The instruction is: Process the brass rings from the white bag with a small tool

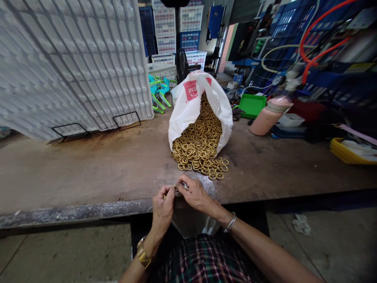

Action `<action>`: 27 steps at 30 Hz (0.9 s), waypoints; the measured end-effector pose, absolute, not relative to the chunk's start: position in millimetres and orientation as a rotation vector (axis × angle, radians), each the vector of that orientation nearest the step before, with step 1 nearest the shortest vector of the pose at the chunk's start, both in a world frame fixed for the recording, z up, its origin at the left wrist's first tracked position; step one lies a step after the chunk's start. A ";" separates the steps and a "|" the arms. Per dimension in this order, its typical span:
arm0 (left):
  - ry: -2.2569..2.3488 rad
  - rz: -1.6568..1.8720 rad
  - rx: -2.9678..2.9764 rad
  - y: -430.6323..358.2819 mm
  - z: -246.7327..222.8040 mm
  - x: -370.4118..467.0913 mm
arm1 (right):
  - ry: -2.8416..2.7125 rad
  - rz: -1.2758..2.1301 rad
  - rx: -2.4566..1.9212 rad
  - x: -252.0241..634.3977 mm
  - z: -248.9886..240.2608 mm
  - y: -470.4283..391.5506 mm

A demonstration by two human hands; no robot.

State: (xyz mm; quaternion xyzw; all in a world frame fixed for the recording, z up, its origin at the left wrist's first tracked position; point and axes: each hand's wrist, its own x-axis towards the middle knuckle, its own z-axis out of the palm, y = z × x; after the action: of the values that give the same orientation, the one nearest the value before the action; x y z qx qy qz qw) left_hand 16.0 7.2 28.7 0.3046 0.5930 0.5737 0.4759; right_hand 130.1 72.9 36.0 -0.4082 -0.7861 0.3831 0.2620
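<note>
Brass-coloured rings point(200, 145) spill from a white plastic sack point(184, 114) lying on its side on the table point(118, 169). Just in front of the pile, at the table's front edge, my two hands meet. My left hand point(163, 206) is closed on a brass ring point(165, 196), partly hidden by the fingers. My right hand point(194, 193) is closed beside it, pinching something small and greyish between thumb and fingers; what it is I cannot make out.
Stacked white ridged trays point(112, 59) stand at the left on black wire stands point(126, 120). A pink bottle point(265, 121), a green tray point(252, 106) and a yellow tray point(347, 152) lie to the right. Crates point(190, 19) stand behind.
</note>
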 end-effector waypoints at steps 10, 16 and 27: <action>1.356 1.277 0.639 6.3 31.7 17.8 | -1.854 1.350 -1.250 125.7 28.9 76.3; 1.269 1.265 0.624 4.7 32.3 16.6 | -1.928 1.271 -1.169 125.0 29.8 75.1; 1.184 1.285 0.571 1.2 32.1 14.9 | -1.865 1.393 -1.073 126.2 30.6 73.7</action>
State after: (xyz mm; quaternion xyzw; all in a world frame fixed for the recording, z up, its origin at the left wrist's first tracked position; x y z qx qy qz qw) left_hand 14.9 1.2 32.1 0.2469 0.5121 0.5559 0.6064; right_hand 126.2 73.7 30.6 -0.4011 -0.6974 0.5209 0.2853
